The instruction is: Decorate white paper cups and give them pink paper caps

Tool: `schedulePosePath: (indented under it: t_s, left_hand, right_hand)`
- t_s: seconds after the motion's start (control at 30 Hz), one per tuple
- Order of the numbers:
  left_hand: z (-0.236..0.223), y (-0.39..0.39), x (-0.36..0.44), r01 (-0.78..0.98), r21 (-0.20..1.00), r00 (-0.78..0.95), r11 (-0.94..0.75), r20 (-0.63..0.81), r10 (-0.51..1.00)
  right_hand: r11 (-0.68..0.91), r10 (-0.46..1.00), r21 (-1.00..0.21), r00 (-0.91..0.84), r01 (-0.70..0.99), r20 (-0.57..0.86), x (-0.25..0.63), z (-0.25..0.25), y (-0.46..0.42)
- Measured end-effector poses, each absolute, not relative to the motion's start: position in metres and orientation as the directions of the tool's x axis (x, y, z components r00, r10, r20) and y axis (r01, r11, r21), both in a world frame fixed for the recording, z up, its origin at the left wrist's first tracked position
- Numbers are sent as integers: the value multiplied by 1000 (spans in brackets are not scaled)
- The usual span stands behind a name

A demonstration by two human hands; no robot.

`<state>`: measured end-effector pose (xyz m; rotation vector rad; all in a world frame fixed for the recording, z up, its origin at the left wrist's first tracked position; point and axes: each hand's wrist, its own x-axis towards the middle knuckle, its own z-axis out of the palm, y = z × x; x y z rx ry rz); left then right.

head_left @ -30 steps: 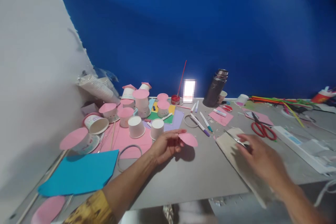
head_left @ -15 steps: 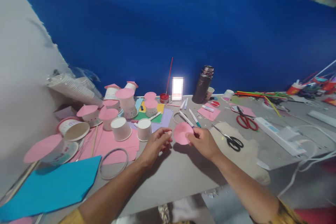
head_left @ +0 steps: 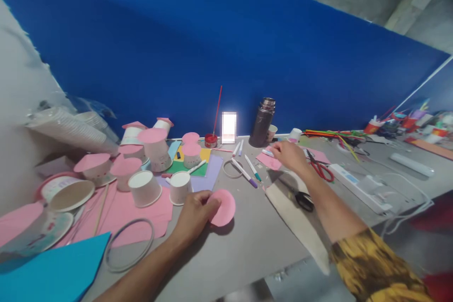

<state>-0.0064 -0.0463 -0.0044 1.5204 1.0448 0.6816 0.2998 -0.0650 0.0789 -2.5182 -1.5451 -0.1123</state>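
My left hand (head_left: 198, 212) pinches a round pink paper disc (head_left: 222, 207) by its left edge, above the grey table. My right hand (head_left: 288, 155) reaches forward over the table, its fingers closed at the right end of a short white tube (head_left: 268, 153) with a bluish marking. That tube lies over a square of pink paper (head_left: 269, 162). Left of my left hand stands an upturned white paper cup (head_left: 180, 189), with another paper cup (head_left: 144, 189) beside it. Black-handled scissors (head_left: 304, 201) are partly hidden beneath my right forearm.
Paper cups topped with pink paper (head_left: 155, 148) crowd the left side, near blue card (head_left: 60, 269). At the back stands a dark flask (head_left: 262, 122). Markers (head_left: 252, 168) lie mid-table. Red-handled scissors (head_left: 321, 170) and a power strip (head_left: 359, 188) are on the right.
The pink disc has passed from my right hand to my left. My right hand has moved forward and right to the white tube. The view has shifted to the right.
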Motion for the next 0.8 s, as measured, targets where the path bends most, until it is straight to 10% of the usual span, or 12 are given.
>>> schedulePosePath:
  t_s: [0.8]
  left_hand:
    - [0,-42,-8,167,984,336,54,-108,936]
  right_hand:
    - [-442,887,-49,444,896,129,358,41,-25]
